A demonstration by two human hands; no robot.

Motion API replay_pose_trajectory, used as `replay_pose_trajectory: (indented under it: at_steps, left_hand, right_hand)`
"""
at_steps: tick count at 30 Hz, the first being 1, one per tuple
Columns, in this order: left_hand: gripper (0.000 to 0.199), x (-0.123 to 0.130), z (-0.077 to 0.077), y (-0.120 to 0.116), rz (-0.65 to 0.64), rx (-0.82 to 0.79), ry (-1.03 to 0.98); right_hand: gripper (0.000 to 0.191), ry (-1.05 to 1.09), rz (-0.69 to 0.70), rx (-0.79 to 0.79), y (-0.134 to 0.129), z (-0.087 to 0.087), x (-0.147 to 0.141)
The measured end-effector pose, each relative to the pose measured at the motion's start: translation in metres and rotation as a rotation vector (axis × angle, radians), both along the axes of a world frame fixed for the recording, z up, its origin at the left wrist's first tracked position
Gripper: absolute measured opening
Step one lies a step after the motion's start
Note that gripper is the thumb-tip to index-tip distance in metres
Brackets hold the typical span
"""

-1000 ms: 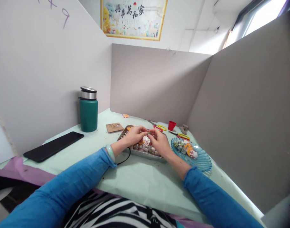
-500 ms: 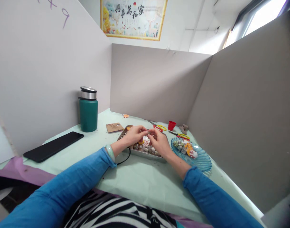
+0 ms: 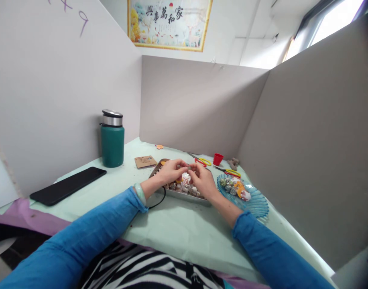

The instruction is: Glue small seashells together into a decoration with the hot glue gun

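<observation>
Above a metal tray point(image 3: 186, 196), my left hand point(image 3: 171, 170) and my right hand point(image 3: 201, 179) meet fingertip to fingertip. Both are closed in a pinch around something small and greyish, too tiny to name. Small mixed pieces point(image 3: 186, 188), white, grey and orange, lie in the tray below my fingers. A black cord point(image 3: 159, 202) loops beside my left wrist, which wears a pale green bangle point(image 3: 139, 193). Just right of my right hand stands a blue scalloped glass plate point(image 3: 259, 202), holding green, orange and white pieces point(image 3: 234, 187).
A green flask point(image 3: 112, 144) and a black phone-like slab point(image 3: 69, 185) stand and lie at left. Behind the tray are a brown card point(image 3: 145, 161), scissors with red and yellow handles point(image 3: 204, 162), a second pair of scissors point(image 3: 232, 173) and a red cup point(image 3: 218, 159). Grey partitions point(image 3: 198, 104) enclose the table.
My fingers have shifted very slightly around the small piece between them. Everything else looks the same.
</observation>
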State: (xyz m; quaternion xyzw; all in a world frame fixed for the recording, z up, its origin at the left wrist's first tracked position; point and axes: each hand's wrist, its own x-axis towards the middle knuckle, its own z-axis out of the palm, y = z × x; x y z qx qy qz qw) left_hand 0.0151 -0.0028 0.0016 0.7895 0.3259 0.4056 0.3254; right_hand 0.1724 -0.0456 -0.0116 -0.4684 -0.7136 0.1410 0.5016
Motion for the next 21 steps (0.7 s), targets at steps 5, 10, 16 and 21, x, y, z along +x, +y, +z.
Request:
replay_pose_trajectory:
  at_steps: [5,10,16,21]
  left_hand:
    - [0.031,0.0,-0.0002,0.0009,-0.015,-0.004,-0.005]
    - [0.03,0.0002,-0.0011,0.0024,-0.025,0.003,-0.019]
    - [0.03,0.0002,-0.0009,0.003,-0.025,-0.002,-0.017]
    - [0.029,0.0001,0.0013,0.0006,-0.016,-0.002,-0.008]
  right_hand:
    - [0.018,-0.007,0.013,-0.003,-0.0001,0.0006,0.0]
    - [0.018,-0.022,0.002,-0.002,0.0003,0.0003,0.0003]
    - [0.019,-0.011,0.007,-0.007,-0.0006,0.0012,-0.0006]
    - [0.02,0.007,0.01,-0.01,0.0027,-0.0014,0.0007]
